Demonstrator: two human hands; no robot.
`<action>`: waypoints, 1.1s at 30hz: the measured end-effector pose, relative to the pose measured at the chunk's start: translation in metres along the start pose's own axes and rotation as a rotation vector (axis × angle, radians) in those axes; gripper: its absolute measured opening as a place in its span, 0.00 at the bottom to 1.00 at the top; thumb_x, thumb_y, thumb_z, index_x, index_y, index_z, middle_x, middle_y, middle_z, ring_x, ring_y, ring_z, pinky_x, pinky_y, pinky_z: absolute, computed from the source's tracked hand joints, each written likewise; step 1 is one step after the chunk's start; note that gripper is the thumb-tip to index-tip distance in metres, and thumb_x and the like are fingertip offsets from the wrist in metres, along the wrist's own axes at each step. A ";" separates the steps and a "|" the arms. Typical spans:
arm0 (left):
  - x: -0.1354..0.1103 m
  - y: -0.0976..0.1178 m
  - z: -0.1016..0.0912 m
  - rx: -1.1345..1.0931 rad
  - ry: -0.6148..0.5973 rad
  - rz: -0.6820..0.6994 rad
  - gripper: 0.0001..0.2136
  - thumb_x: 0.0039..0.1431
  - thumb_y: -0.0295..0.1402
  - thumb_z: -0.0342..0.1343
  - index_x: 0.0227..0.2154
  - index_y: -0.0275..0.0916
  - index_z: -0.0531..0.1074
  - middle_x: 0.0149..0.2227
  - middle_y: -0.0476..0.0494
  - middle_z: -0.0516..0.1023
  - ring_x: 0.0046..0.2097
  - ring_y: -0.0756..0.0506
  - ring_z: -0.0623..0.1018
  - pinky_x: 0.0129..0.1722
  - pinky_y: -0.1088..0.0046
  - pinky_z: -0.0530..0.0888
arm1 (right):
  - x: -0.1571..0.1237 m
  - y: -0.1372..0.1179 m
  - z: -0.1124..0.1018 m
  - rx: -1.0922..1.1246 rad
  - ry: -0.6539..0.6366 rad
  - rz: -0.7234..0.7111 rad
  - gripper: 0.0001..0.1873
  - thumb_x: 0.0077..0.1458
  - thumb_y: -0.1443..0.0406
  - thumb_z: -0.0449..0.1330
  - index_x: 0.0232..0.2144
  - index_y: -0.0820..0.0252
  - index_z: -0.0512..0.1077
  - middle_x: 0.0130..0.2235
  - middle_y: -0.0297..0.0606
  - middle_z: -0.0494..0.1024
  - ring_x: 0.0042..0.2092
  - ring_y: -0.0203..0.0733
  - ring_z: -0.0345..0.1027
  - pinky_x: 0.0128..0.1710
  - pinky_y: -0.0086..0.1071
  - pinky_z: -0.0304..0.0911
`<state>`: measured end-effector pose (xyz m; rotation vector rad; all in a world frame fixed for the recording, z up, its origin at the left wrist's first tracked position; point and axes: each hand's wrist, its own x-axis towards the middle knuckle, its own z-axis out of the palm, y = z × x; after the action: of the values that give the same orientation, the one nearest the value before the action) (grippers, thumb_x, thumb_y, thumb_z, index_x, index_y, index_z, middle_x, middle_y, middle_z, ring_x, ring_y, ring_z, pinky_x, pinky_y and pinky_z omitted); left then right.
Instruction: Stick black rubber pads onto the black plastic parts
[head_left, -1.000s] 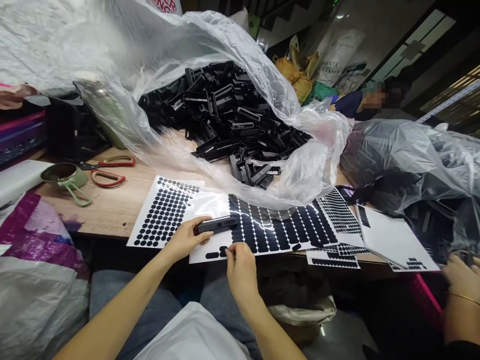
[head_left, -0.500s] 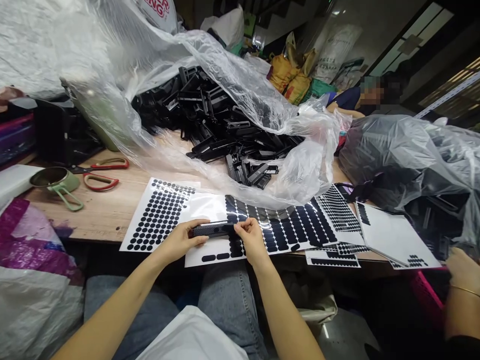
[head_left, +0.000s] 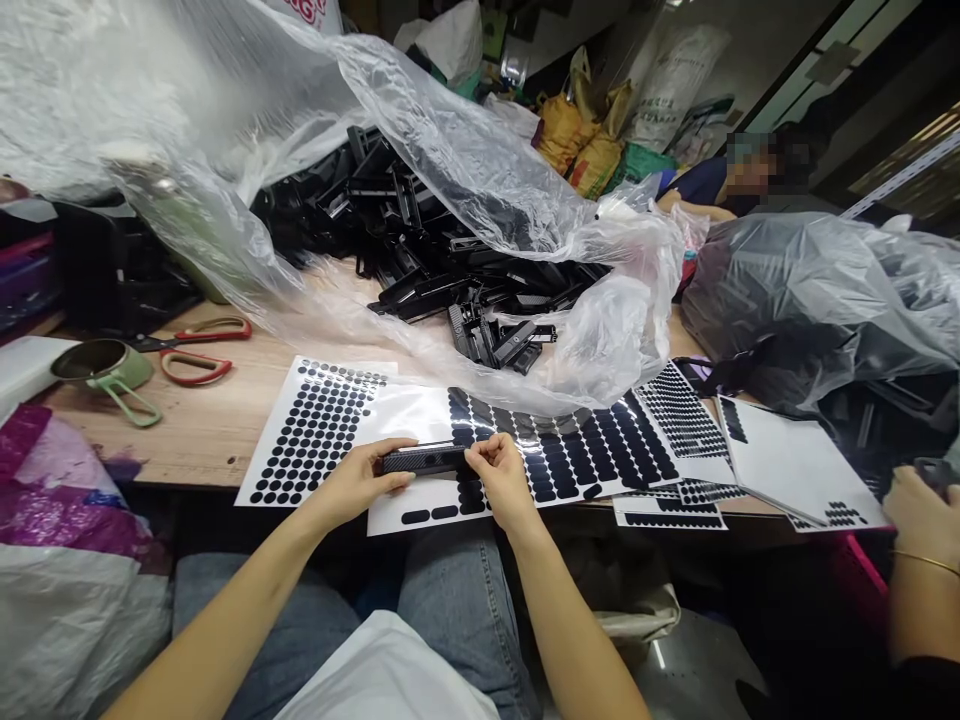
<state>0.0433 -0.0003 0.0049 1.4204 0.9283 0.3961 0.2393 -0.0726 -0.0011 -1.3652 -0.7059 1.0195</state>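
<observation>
A long black plastic piece [head_left: 424, 460] with a textured top face lies level between my hands, just over the sticker sheets. My left hand [head_left: 361, 484] is closed around its left end, thumb on the near side and fingers on the far side. At the other end my right hand [head_left: 502, 486] pinches it between thumb and fingertips; whether a sticker is under those fingers I cannot tell. Beneath them spreads a white sheet [head_left: 409, 405] with rows of black elongated stickers. Left of that lies a sheet of round black stickers [head_left: 315, 420].
Behind the sheets, a clear plastic bag [head_left: 600, 330] spills a heap of black plastic pieces [head_left: 517, 345]. Red-handled scissors [head_left: 196, 367] and a green cup [head_left: 127, 365] stand left. More sheets [head_left: 787, 460] lie right, near another person's hand [head_left: 919, 515] holding a dark object. Another person sits behind.
My hands keep their grip on the black piece, almost unmoved. The view has shifted slightly. At the right edge, the other person's hand has risen a little, and a dark object now shows in it.
</observation>
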 end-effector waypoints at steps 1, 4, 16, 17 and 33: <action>0.000 -0.001 0.000 0.002 0.000 0.001 0.28 0.46 0.40 0.60 0.51 0.36 0.66 0.39 0.43 0.76 0.30 0.48 0.74 0.37 0.69 0.71 | 0.000 0.000 0.000 -0.002 -0.001 0.000 0.17 0.41 0.63 0.61 0.25 0.55 0.53 0.26 0.27 0.66 0.28 0.32 0.59 0.33 0.31 0.58; 0.001 -0.002 0.000 0.005 0.000 0.006 0.28 0.46 0.41 0.60 0.51 0.36 0.66 0.39 0.42 0.75 0.30 0.48 0.74 0.37 0.68 0.71 | -0.001 0.000 0.000 0.000 -0.004 -0.006 0.17 0.41 0.64 0.61 0.25 0.55 0.53 0.25 0.27 0.66 0.28 0.32 0.59 0.33 0.30 0.58; 0.001 0.000 0.000 0.003 0.012 -0.002 0.28 0.45 0.41 0.62 0.50 0.36 0.68 0.38 0.43 0.76 0.31 0.47 0.75 0.37 0.67 0.72 | 0.000 0.010 -0.002 -0.162 0.020 -0.090 0.13 0.45 0.63 0.58 0.27 0.56 0.55 0.27 0.28 0.67 0.28 0.33 0.60 0.33 0.30 0.59; 0.001 0.000 0.000 0.004 0.011 -0.005 0.28 0.45 0.41 0.61 0.50 0.36 0.67 0.39 0.42 0.76 0.31 0.47 0.75 0.38 0.67 0.73 | 0.000 0.010 -0.002 -0.188 0.028 -0.098 0.12 0.45 0.63 0.58 0.27 0.56 0.55 0.27 0.28 0.67 0.28 0.33 0.60 0.33 0.30 0.59; -0.001 0.002 0.000 0.006 0.003 0.001 0.27 0.47 0.39 0.60 0.50 0.36 0.66 0.31 0.47 0.76 0.31 0.47 0.75 0.37 0.68 0.73 | -0.010 0.000 0.009 -0.391 0.118 -0.151 0.10 0.49 0.62 0.56 0.27 0.55 0.55 0.27 0.29 0.67 0.27 0.34 0.61 0.30 0.30 0.60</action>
<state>0.0431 -0.0001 0.0069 1.4261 0.9314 0.3966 0.2273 -0.0781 0.0018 -1.6645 -0.9378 0.6963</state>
